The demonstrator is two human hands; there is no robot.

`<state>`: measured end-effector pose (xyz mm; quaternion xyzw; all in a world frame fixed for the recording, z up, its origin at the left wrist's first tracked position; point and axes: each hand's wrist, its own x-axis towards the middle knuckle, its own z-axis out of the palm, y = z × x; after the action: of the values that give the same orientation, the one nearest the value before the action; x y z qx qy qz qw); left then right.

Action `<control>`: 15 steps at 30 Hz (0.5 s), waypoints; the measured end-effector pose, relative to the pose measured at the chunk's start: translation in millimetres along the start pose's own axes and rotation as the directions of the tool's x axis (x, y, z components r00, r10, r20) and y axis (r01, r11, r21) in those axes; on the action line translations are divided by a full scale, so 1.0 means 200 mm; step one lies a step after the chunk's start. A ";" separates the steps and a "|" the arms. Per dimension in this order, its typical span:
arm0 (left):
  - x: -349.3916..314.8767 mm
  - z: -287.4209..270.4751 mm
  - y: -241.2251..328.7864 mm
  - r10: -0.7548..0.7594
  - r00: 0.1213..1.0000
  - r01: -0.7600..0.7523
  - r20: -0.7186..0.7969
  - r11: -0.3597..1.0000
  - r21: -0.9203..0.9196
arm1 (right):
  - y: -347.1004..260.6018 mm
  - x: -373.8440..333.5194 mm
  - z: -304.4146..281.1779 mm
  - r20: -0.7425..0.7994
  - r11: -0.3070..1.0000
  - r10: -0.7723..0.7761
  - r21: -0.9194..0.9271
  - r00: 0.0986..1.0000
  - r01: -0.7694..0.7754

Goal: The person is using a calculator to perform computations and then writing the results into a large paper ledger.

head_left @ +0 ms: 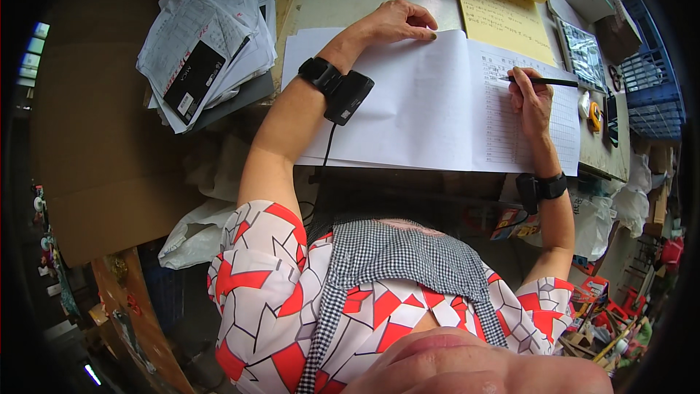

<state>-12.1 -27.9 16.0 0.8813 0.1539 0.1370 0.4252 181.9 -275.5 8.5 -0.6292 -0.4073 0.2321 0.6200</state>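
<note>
A wide white ledger (379,117) lies spread across the desk, its left page blank and its right page printed with a ruled table (503,131). My right hand (532,106) grips a black pen (554,82), its tip touching the upper part of the table among some handwritten entries. At the top edge of the blank page rests my left hand (401,22), fingers curled in with the thumb beside them. No object shows in it. A black strap with a small black box (348,97) sits on my left wrist, and a cable runs down from it.
Loose papers (211,36) with a black card (193,80) are heaped at the left. Beyond the ledger lies a yellow writing pad (503,18). A tape measure (595,117), a phone (612,120) and a blue crate (652,95) are at the right. White plastic bags (197,233) hang below the desk edge.
</note>
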 end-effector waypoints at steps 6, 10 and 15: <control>0.00 0.00 0.00 0.008 1.000 -0.008 -0.005 1.000 -0.002 | 0.00 0.00 0.00 0.000 0.999 -0.046 -0.010 0.999 0.046; 0.00 0.00 0.00 -0.017 1.000 0.017 0.009 1.000 0.006 | 0.00 -0.01 0.00 -0.011 1.000 -0.014 0.024 1.000 0.014; 0.00 0.00 0.01 -0.009 1.000 0.009 0.014 1.000 -0.009 | -0.01 -0.01 -0.01 -0.008 1.000 -0.001 0.012 1.000 0.001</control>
<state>-11.3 -29.6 17.3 0.8796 0.1544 0.1299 0.4309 181.6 -278.8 9.3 -0.6262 -0.4039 0.2317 0.6253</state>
